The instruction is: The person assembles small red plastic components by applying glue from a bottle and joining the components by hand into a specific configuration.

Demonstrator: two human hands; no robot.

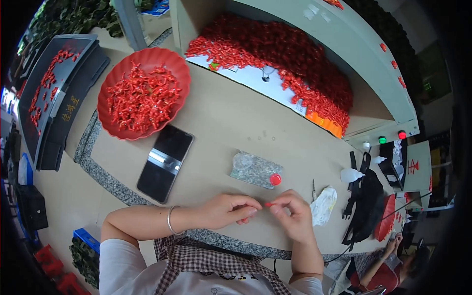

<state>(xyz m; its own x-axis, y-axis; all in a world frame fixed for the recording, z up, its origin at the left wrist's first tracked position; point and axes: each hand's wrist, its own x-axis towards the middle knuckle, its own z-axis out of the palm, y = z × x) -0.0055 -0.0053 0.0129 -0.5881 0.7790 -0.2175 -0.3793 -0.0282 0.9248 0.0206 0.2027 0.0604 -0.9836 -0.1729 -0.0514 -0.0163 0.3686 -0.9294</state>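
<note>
My right hand (293,212) pinches a small red piece (268,204) between thumb and fingertips, low over the table. Close to its left, my left hand (235,210) has its fingers curled together toward the same piece; what they hold, if anything, is too small to make out. A bracelet circles the left wrist. Just beyond both hands lies a small grey speckled stone slab (250,167), with a red bottle cap (275,179) at its near right corner. A crumpled white cloth or paper (324,205) lies right of my right hand, beside a thin pointed tool (314,189).
A red scalloped bowl (184,73) of small red pieces stands at the far left, near a black phone (164,164) and a grey bin (73,105). Red pieces heap in an open cabinet (373,105). At right are a white squeeze bottle (350,175), a black bag (366,201) and another person (393,270).
</note>
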